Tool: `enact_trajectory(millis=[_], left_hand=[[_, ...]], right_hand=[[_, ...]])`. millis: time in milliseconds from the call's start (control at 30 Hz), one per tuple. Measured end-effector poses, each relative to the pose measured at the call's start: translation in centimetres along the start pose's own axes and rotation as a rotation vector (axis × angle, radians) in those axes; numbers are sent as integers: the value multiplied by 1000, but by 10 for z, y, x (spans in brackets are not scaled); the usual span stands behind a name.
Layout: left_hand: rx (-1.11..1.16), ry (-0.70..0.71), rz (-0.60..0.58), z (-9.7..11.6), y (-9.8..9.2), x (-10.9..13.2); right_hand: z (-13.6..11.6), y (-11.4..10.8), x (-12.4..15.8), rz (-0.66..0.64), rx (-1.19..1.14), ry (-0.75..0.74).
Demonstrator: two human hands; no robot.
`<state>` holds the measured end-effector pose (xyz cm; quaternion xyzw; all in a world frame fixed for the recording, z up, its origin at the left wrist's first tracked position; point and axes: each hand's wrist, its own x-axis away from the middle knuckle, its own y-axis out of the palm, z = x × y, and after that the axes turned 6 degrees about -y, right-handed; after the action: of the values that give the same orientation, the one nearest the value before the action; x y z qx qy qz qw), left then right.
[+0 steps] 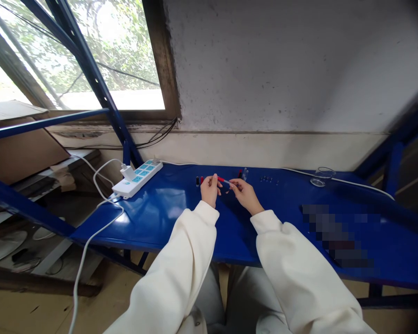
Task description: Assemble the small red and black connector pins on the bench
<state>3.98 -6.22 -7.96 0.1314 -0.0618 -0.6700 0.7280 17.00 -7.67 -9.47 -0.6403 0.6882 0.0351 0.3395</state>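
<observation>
Above the blue table (160, 227), both of my hands are closed on a slim pen (224, 180) with a red end and a clear barrel. My left hand (210, 190) pinches it at the red end. Fingers of my right hand (245, 192) grip the clear part from the other side. Just beyond my left hand stand a small black piece (197, 181) and a small red piece (202, 179), like pen caps. Behind my right hand are a red-and-black piece (240, 174) and clear tube-like pieces (245, 174).
Several tiny clear pieces (266, 179) lie to the right of my hands. Farther right is a clear cup (324, 173). A white power strip (138, 179) with a plug and cable sits at the left end. A blurred-out dark object (337, 236) lies at the right front.
</observation>
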Motion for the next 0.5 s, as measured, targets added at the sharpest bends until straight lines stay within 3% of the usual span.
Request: enact_trajectory(millis=[100,233,367,500], left_hand=[[4,37,52,0,-2,-1],[-25,75,114,1,-5,-2],[-97,-24,-42,-1,-2,-1],[-100,-69,-190,-2,2,3]], right_hand=[[2,-1,0,-10,105,-38],[4,-3,-2,98,155,-36],[1,-4,-4,161,-58,60],[-7,-3,-3,86,-233,132]])
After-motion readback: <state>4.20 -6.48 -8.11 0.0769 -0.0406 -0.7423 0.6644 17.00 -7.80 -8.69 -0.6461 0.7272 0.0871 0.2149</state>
